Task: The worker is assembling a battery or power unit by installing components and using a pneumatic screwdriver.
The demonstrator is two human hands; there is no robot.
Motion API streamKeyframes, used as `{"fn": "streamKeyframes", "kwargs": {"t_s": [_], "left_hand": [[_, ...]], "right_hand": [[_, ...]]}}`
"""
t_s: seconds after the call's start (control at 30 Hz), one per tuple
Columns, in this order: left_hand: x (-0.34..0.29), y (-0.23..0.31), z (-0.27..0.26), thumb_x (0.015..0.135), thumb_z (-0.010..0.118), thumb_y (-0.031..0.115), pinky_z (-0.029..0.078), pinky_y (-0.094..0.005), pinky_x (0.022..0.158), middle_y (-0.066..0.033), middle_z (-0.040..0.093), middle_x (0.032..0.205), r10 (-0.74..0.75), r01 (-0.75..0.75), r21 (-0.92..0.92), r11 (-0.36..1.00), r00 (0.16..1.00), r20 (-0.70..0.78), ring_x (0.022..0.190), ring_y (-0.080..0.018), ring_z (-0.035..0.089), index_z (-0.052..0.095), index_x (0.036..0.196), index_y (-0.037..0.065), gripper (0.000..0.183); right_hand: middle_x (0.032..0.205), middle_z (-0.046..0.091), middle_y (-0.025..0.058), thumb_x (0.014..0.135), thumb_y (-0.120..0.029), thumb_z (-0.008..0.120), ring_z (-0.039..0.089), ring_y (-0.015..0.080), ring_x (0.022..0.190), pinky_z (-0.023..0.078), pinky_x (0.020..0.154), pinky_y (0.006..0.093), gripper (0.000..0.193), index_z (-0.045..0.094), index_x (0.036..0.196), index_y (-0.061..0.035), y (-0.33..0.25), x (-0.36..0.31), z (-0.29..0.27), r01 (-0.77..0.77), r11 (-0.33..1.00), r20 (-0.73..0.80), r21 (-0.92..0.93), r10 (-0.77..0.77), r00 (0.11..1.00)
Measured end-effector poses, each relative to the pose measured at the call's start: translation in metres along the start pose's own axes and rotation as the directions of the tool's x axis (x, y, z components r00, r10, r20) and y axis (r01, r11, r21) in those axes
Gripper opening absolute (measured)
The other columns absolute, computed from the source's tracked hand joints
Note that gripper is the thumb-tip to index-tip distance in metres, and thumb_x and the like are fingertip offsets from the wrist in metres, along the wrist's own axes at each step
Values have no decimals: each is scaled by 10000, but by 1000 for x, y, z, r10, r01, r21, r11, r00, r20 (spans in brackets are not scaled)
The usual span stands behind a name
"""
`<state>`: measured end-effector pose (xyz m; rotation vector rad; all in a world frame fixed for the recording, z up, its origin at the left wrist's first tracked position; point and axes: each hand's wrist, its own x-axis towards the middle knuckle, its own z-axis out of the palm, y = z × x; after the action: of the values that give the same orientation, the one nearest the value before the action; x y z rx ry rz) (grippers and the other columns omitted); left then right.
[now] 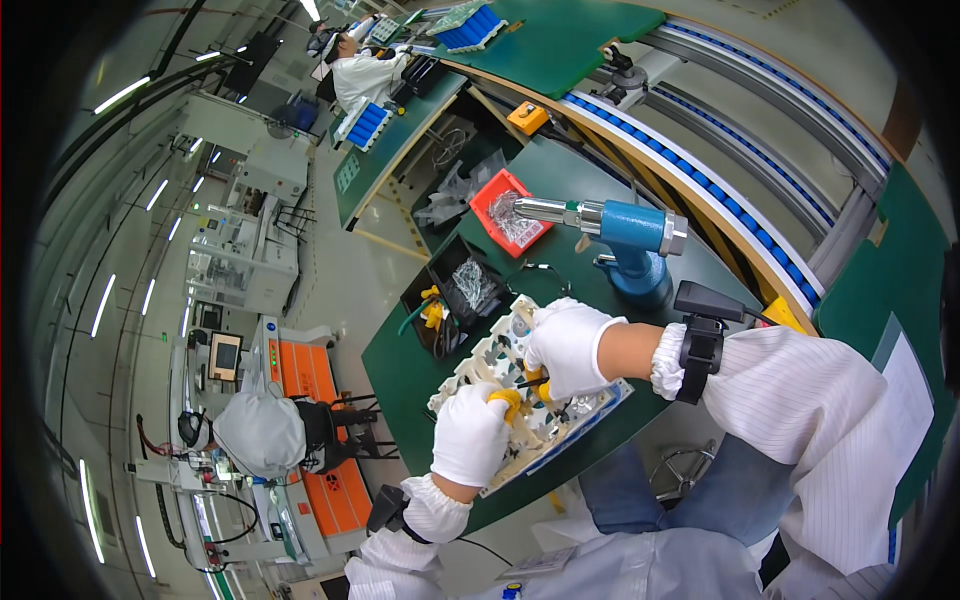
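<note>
A cream plastic frame (pixel 528 462) with a blue edge and shiny metal pieces in its pockets lies on the green table in front of me. My left hand (pixel 470 435), in a white glove with yellow finger covers, rests over its near left part with fingers closed. Across from it, my right hand (pixel 572 345), gloved alike, bends down over the frame, thumb and fingers pinched together. Between the two sets of fingertips shows a thin dark piece (pixel 530 382); it is too small to name, and which hand grips it is unclear.
A blue rivet gun (pixel 635 245) stands beyond my right hand. Behind are a red bin (pixel 508 212) of rivets, a black bin (pixel 468 285) of small metal parts, and yellow-and-green handled pliers (pixel 432 308). A roller conveyor (pixel 700 185) runs along the right. Co-workers sit farther off.
</note>
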<state>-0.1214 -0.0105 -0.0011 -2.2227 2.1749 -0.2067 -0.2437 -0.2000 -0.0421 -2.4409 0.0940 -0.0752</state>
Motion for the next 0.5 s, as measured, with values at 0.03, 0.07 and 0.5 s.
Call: {"fn": "streamKeyframes", "kwargs": {"t_s": [0.03,0.07,0.5], "left_hand": [[0,-1,0,740,711,72,486,-404,738,-101,628,898,-5,5,3,1000,1000,2,832,-298,606,647,812,44,101],[1,-2,2,744,698,64,488,-403,746,-108,622,904,18,-18,-8,1000,1000,18,839,-299,605,641,838,39,113],[-4,-5,7,777,709,65,515,-380,792,-139,637,984,-154,210,-249,945,962,225,916,-321,627,650,1056,-1,292]], "right_hand": [[912,694,133,697,-314,774,631,325,963,477,873,398,303,774,944,-139,0,1,0,7,1000,0,3,-7,1000],[912,694,133,697,-314,774,631,325,963,477,873,398,303,774,944,-139,-1,0,-1,6,1000,1,4,-6,1000],[992,671,106,714,-299,754,612,301,1017,495,868,397,297,754,929,-94,-5,-7,5,23,998,-48,-56,-25,999]]}}
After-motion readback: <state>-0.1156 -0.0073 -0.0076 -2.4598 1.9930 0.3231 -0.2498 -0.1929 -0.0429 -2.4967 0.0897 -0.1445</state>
